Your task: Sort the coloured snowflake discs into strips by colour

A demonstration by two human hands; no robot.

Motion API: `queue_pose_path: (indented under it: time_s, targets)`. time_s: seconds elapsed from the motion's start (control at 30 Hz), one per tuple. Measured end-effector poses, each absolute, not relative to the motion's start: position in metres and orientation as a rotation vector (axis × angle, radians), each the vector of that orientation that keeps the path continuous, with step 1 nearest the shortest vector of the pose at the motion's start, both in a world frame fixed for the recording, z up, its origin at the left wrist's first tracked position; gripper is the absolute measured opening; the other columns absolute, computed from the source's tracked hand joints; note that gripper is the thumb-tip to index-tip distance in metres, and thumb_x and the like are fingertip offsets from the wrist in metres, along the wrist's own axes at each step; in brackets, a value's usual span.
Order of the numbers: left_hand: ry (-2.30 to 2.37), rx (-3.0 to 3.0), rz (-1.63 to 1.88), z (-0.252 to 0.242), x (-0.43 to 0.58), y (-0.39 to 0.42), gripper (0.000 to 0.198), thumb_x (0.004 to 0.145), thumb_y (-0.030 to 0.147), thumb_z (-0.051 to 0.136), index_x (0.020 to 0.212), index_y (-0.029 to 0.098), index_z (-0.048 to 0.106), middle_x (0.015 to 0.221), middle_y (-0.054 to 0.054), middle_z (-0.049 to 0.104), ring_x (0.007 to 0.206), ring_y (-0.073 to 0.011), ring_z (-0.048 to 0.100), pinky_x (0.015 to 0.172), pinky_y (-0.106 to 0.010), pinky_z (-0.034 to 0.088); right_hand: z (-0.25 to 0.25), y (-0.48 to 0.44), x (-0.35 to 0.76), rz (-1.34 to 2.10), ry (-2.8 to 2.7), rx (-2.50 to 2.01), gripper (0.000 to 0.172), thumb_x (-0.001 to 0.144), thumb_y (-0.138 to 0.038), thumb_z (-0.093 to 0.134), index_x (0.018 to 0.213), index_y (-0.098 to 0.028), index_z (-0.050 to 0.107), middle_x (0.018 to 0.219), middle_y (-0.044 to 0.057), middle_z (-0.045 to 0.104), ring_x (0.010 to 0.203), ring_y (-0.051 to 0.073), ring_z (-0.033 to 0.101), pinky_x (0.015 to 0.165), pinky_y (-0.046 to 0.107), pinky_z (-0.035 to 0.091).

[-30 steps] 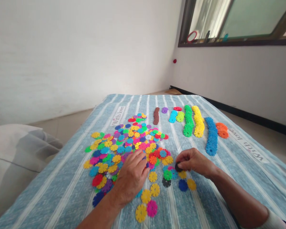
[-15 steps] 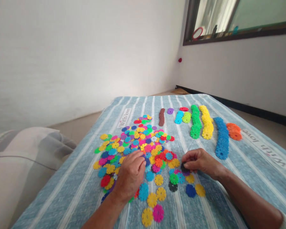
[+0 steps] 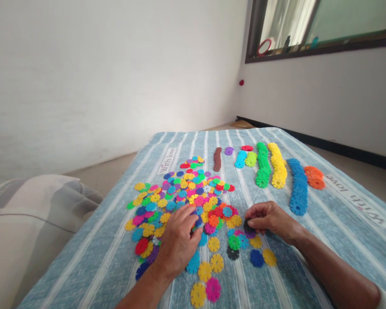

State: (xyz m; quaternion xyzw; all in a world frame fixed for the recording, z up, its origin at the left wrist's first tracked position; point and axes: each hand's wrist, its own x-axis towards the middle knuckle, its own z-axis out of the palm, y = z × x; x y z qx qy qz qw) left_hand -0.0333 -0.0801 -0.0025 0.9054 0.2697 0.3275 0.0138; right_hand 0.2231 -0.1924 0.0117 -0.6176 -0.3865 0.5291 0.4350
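Note:
My left hand (image 3: 182, 236) rests on the pile of mixed coloured notched discs (image 3: 162, 203), its thumb apart from the fingers near a dark blue disc; nothing is seen held in it. My right hand (image 3: 265, 218) pinches a black disc (image 3: 248, 225) between thumb and fingers, over a purple disc. Another black disc (image 3: 233, 252) lies below and left of it, beside a green disc (image 3: 234, 242). Overlapping rows of green (image 3: 263, 165), yellow (image 3: 278, 165) and blue discs (image 3: 298, 186) run beyond my right hand.
A striped blue cloth (image 3: 99, 257) covers the table. Farther back lie a brown row (image 3: 217, 159), a purple disc (image 3: 229, 151), red, light blue and lime discs, with orange discs (image 3: 314, 177) at the right. Grey-white fabric (image 3: 35, 227) bulges on the left.
My left hand has shifted slightly right and its thumb has spread from the fingers. My right hand has stayed nearly still, with the black disc in its pinch.

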Motion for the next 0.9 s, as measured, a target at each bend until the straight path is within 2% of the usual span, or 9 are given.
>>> queue_pose_path:
  time_s: [0.13, 0.5, 0.9]
  targets:
    - [0.893, 2.831, 0.986, -0.0052, -0.034, -0.0807, 0.017, 0.073, 0.013, 0.06, 0.09, 0.017, 0.064, 0.112, -0.012, 0.064, 0.109, -0.0294, 0.057, 0.089, -0.051, 0.052, 0.0114, -0.1921, 0.2223, 1.327, -0.969, -1.529, 0.019, 0.059, -0.027, 0.073, 0.073, -0.016, 0.068, 0.051, -0.004, 0.06, 0.045, 0.007, 0.05, 0.044, 0.02, 0.035]
    - [0.949, 2.912, 0.994, -0.0044, -0.0356, -0.0795, 0.011, 0.077, 0.012, 0.055, 0.084, 0.016, 0.062, 0.109, -0.012, 0.065, 0.105, -0.0292, 0.058, 0.086, -0.051, 0.051, 0.0041, -0.1921, 0.223, 1.336, -1.025, -1.491, 0.021, 0.062, -0.03, 0.072, 0.077, -0.016, 0.066, 0.056, -0.003, 0.063, 0.049, 0.009, 0.056, 0.045, 0.02, 0.037]
    - [0.892, 2.94, 1.121, -0.0043, -0.0344, -0.0744, 0.021, 0.087, 0.02, 0.046, 0.075, 0.019, 0.062, 0.099, -0.008, 0.069, 0.097, -0.0256, 0.062, 0.083, -0.046, 0.05, 0.0037, -0.19, 0.2208, 1.324, -1.016, -1.458, 0.017, 0.061, -0.026, 0.072, 0.074, -0.017, 0.066, 0.052, -0.004, 0.061, 0.044, 0.007, 0.05, 0.043, 0.019, 0.032]
